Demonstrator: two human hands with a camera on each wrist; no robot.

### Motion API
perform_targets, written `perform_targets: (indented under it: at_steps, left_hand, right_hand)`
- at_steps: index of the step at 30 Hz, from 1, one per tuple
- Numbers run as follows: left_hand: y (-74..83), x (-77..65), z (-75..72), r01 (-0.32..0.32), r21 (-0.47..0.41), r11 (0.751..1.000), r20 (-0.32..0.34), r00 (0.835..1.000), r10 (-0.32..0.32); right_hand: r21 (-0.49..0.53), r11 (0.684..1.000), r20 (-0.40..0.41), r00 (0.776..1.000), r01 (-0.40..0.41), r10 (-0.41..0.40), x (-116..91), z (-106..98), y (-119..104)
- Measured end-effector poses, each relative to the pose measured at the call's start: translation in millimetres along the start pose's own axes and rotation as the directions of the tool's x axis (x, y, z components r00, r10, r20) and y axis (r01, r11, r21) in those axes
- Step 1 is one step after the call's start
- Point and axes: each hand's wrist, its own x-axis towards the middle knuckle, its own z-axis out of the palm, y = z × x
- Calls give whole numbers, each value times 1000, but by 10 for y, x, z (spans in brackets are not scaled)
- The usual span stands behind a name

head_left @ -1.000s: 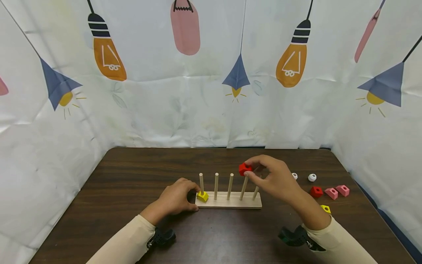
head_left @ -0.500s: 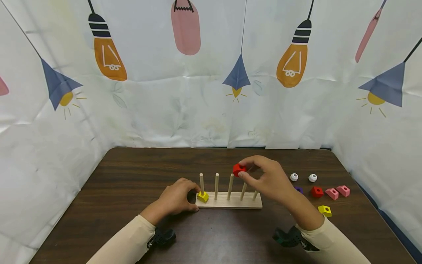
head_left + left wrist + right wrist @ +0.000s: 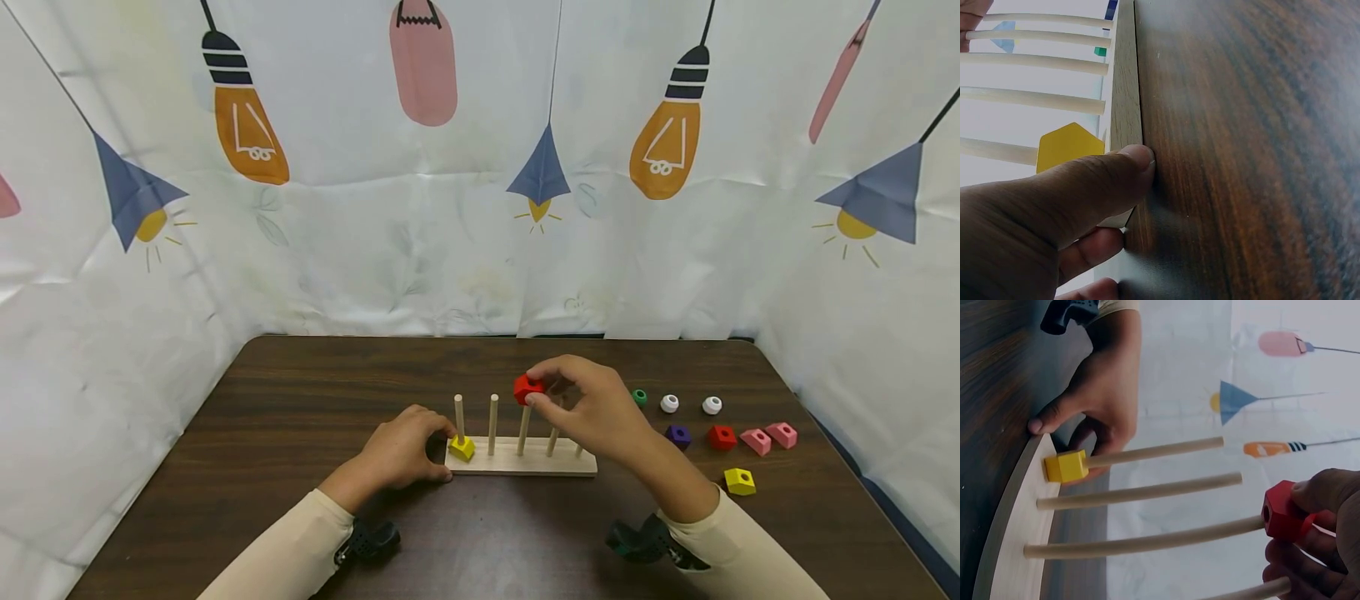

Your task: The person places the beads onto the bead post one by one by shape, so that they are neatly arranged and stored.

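A wooden peg board point(image 3: 517, 467) with several upright pegs stands on the table. My left hand point(image 3: 401, 450) grips its left end, the thumb on the front edge in the left wrist view. Low on the leftmost peg sits a yellow block point(image 3: 462, 449), beside that hand. My right hand point(image 3: 592, 408) pinches a red block point(image 3: 527, 389) between thumb and fingers at the top of the middle peg point(image 3: 524, 429). In the right wrist view the peg's tip is right at the lower face of the red block point(image 3: 1284, 509). The right hand partly hides the two right-hand pegs.
On the table's right lie a green bead point(image 3: 639, 397), two white beads point(image 3: 669, 403), a purple block point(image 3: 678, 437), another red block point(image 3: 722, 437), two pink blocks point(image 3: 782, 433) and another yellow block point(image 3: 740, 481). A printed curtain point(image 3: 480, 275) hangs behind the table.
My right hand has carried the red block left, from above the fourth peg to the top of the middle one. The purple block and green bead have come into view. My left hand stays put.
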Motion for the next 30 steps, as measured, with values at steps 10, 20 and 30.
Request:
perform_targets:
  at_steps: [10,20,30]
  left_hand:
    - [-8,-4,-4,-8,-10,1000,-7,1000,8]
    - [-12,-2,-5,-14,-8,1000,-9,1000,14]
    - [-7,-1,-10,-18,-15,1000,-5,1000,18]
  right_hand:
    - [-1,1000,24,1000,-12,12,81,104,-66]
    - [22,1000,43,999,-22,21,123,181,-86]
    - [49,999,48,999,-16,14,172,248,-121]
